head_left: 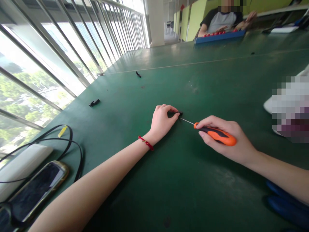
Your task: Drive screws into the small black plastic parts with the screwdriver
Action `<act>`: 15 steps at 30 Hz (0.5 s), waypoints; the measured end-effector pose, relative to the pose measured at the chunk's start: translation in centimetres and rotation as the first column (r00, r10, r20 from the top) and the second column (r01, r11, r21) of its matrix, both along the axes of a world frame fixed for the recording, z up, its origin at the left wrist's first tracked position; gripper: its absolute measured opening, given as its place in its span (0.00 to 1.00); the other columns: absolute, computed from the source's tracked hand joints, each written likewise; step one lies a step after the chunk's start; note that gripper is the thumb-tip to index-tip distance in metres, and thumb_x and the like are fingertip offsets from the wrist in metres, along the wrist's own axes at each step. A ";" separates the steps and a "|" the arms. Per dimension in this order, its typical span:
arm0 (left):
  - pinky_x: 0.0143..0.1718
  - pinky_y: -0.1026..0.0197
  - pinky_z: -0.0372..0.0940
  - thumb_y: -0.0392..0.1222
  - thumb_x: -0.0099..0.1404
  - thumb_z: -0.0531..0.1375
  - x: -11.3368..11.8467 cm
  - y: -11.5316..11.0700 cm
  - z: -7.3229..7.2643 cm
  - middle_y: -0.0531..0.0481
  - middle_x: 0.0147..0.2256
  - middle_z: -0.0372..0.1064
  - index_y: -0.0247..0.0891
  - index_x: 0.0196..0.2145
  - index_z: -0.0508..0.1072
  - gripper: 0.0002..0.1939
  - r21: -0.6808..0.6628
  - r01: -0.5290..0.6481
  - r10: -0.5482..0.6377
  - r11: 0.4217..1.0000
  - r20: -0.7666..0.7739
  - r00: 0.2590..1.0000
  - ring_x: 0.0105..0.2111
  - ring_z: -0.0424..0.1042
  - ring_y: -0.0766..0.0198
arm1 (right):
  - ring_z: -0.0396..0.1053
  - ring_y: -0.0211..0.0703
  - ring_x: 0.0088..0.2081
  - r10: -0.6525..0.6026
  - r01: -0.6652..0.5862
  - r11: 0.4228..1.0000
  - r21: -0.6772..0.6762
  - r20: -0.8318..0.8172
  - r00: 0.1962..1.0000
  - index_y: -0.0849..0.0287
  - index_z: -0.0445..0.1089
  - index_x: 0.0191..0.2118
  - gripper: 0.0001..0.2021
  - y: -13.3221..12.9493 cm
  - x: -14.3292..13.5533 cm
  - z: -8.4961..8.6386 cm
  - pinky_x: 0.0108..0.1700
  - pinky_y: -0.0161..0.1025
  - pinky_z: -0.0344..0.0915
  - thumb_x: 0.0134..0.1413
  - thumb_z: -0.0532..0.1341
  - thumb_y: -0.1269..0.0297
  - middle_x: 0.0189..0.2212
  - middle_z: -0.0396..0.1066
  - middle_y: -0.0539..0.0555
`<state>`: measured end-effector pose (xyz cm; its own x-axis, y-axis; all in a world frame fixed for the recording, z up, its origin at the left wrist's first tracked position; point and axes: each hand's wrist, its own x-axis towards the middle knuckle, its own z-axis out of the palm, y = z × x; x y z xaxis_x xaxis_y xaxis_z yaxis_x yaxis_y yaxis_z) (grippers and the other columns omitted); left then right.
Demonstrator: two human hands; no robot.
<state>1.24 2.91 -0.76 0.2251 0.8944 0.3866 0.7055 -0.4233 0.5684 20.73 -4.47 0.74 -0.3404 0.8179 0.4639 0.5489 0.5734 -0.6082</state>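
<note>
My left hand [163,120], with a red bracelet [145,143] at the wrist, is closed in a pinch on a small black part [180,113] at the middle of the green table. Most of that part is hidden by the fingertips, so its kind does not show. In my right hand [225,140] is a screwdriver [217,134] with an orange and black handle. Its thin metal shaft points left, and the tip is at or very near the black part; I cannot tell whether they touch.
Two small black pieces [94,102] [138,74] lie farther off on the table [166,87]. At the left are a phone [36,190], a white box [26,167] and a black cable [80,158]. A blue tray [219,38] stands before a person [223,21] at the far side. Railings line the left edge.
</note>
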 end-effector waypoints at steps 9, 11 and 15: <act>0.45 0.58 0.60 0.39 0.61 0.58 0.1 -0.1 0.1 0.52 0.34 0.73 0.39 0.33 0.76 0.06 0.023 0.006 -0.006 1.000 -0.011 1.000 0.40 0.66 0.60 | 0.68 0.34 0.29 0.109 -0.107 0.993 -0.042 0.059 0.992 0.55 0.66 0.39 0.06 0.1 0.0 0.0 0.32 0.32 0.64 0.53 0.59 0.67 0.32 0.71 0.49; 0.45 0.58 0.60 0.39 0.61 0.58 0.1 -0.1 0.1 0.52 0.35 0.73 0.39 0.33 0.76 0.06 0.021 0.008 -0.008 1.000 -0.016 1.000 0.40 0.66 0.60 | 0.68 0.33 0.29 0.110 -0.107 0.993 -0.043 0.051 0.993 0.55 0.66 0.39 0.06 0.1 0.0 -0.2 0.32 0.32 0.64 0.53 0.59 0.67 0.33 0.71 0.48; 0.46 0.58 0.60 0.39 0.61 0.58 0.0 -0.1 0.0 0.52 0.35 0.73 0.39 0.33 0.76 0.06 0.020 0.008 -0.007 1.000 -0.011 1.000 0.40 0.66 0.60 | 0.67 0.33 0.29 0.119 -0.117 0.992 -0.037 0.053 0.992 0.55 0.66 0.39 0.06 0.1 0.0 -0.4 0.32 0.32 0.63 0.53 0.59 0.68 0.32 0.71 0.48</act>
<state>1.28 2.86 -0.75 0.2363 0.8848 0.4016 0.7086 -0.4397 0.5518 20.71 -4.35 0.35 -0.4593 0.7855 0.4148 0.5118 0.6157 -0.5991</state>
